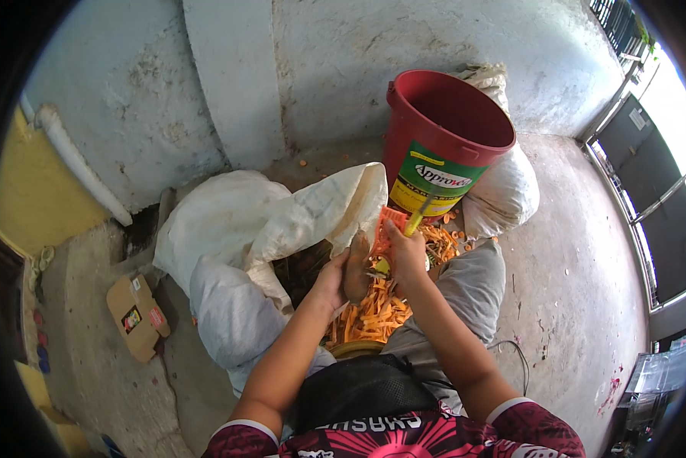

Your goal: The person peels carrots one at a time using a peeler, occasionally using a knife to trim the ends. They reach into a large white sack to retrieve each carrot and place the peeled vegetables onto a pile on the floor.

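My left hand is closed round a long brown root vegetable, held upright above a heap of orange peelings. Just to its right, my right hand grips an orange-red tool together with a yellow-handled knife, whose dark blade points up and away. The peelings lie between my legs in a yellowish basin, its rim partly showing. An open white sack lies beside my left hand, with dark contents in its shaded mouth.
A red bucket with a green and yellow label stands ahead. Behind it leans a filled white sack. Orange slices lie near the bucket's base. A cut cardboard box rests on the floor at the left. A wall rises ahead.
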Demonstrator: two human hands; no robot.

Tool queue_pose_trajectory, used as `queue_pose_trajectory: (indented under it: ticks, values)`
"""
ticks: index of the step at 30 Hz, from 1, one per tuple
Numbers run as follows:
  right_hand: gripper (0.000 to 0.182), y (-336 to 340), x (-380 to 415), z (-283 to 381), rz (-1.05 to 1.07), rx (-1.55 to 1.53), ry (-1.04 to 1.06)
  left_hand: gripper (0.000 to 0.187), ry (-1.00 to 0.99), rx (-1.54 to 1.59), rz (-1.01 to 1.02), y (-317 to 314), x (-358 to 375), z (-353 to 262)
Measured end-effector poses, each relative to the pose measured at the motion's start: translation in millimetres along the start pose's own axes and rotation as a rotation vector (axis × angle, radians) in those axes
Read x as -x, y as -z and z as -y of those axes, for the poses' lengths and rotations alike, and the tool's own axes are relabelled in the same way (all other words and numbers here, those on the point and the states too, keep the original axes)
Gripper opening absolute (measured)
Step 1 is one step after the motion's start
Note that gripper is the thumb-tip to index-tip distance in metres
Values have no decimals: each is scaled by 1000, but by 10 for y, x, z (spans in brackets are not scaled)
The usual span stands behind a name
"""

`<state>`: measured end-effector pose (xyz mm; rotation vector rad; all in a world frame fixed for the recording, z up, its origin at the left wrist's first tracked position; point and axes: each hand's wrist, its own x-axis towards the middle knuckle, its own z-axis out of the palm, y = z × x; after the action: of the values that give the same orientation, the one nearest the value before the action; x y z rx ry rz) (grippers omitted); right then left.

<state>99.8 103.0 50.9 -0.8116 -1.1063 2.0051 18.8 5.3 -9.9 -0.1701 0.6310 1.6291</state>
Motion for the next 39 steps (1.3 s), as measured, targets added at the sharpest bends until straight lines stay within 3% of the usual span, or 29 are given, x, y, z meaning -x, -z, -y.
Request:
queue_pose_trajectory:
  ticks: [8, 14, 20, 23, 27, 28, 31, 33, 38, 39]
  values:
    - [15, -254, 136, -172, 31, 747, 263, 28, -20, -11, -15, -53, 108, -49]
    - [20, -311, 205, -208, 26, 740, 427, 24, -24, 35, -20, -56, 124, -42]
    - [20, -373, 224, -125, -69, 1002, 524, 24, -10, -89, -28, -162, 170, -87]
    - [17, -389, 125, -134, -70, 1033, 564, 29, 11, -151, 32, -128, 182, -126]
    - [13, 53, -645, -206, -277, 947, 614, 34, 110, -341, 60, 27, 162, 26]
    - [14, 64, -700, -30, -380, 1085, 623, 40, 73, -454, 38, 68, 107, 119]
    - [21, 490, -1142, 122, -543, 1009, 524, 41, 71, -479, 68, -216, 297, 43]
    - [20, 580, -1148, 213, -515, 961, 628, 42, 13, -445, -5, -247, 307, -36]
    - [17, 312, -828, 55, -288, 780, 628, 42, -19, -302, -44, -17, 41, -111]
    - [14, -25, -433, 227, -202, 661, 519, 43, -14, -290, -35, 8, 15, -113]
